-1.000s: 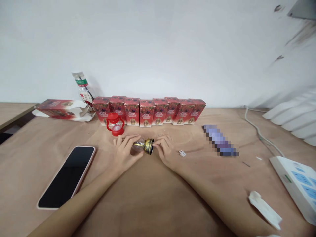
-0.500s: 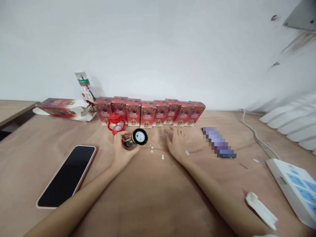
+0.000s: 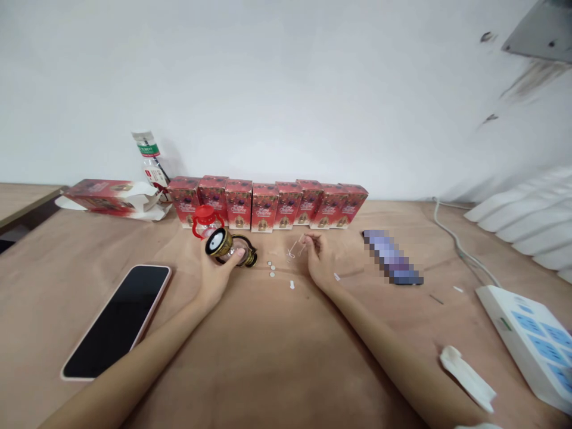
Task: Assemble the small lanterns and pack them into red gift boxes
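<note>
My left hand (image 3: 213, 275) is closed around a small black-and-gold lantern (image 3: 239, 245). The lantern lies tilted, its round base with a white disc turned up to the left and its handle to the right. Just behind it stands a red lantern (image 3: 205, 217), partly covered. In a pinch, my right hand (image 3: 319, 262) holds a thin white string (image 3: 301, 243), whose other end trails on the table by a small white tangle. Between the hands lie several small round silvery discs (image 3: 272, 268) and a white paper scrap (image 3: 292, 285).
A row of red printed boxes (image 3: 265, 205) stands along the wall. An opened red box (image 3: 107, 196) lies at the left by a plastic bottle (image 3: 149, 158). A phone (image 3: 118, 322) is near left, a blurred-out device (image 3: 393, 259) right, and a power strip (image 3: 527, 339) far right.
My left hand has turned the lantern, so its base swings from right to left. The fingers of my right hand have lifted and closed on the string.
</note>
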Tool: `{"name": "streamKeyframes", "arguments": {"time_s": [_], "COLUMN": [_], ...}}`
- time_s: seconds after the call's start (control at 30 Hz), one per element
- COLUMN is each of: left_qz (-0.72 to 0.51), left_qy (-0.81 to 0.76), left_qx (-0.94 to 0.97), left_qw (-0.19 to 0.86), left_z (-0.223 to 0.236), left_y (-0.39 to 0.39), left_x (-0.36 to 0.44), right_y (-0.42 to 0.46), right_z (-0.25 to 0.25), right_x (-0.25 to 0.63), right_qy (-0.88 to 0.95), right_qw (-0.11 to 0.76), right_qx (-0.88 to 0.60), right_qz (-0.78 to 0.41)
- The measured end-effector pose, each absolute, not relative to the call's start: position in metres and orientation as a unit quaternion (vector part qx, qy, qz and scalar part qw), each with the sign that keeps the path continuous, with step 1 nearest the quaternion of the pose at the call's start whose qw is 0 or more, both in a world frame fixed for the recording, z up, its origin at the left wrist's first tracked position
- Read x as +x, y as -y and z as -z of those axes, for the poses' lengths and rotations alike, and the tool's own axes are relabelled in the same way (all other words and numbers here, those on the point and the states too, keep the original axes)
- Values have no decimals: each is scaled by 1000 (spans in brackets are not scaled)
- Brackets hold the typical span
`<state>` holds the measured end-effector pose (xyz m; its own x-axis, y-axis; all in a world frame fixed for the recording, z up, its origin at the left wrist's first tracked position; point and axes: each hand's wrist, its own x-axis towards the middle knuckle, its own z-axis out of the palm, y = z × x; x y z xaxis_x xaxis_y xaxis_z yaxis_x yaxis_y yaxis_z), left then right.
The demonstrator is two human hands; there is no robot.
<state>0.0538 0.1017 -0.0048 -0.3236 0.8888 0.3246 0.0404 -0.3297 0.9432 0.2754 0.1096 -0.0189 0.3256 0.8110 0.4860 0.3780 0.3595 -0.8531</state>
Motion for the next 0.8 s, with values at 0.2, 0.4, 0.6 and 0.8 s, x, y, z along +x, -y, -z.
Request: {"name": "streamKeyframes", "arguments": {"time_s": [0.2, 0.4, 0.6, 0.8], "left_qz": [-681, -688, -676, -659], "left_qy": [-477, -455, -467, -483], "left_qx": [423, 423, 453, 454], "left_qw": [361, 374, 345, 354], "left_z": [10, 10, 7, 4], "left_y": [-108, -107, -106, -105], "left_x": [52, 52, 52, 53], "right_y": [-116, -123, -123, -120], "right_z": [17, 22, 25, 21], "right_x": [276, 281, 281, 279], "right_qy": [468, 399, 405, 423], "right_qw": [654, 665, 631, 607], "right_qx": [-532, -558, -586, -596], "right_qz": [-264, -295, -306, -312]}}
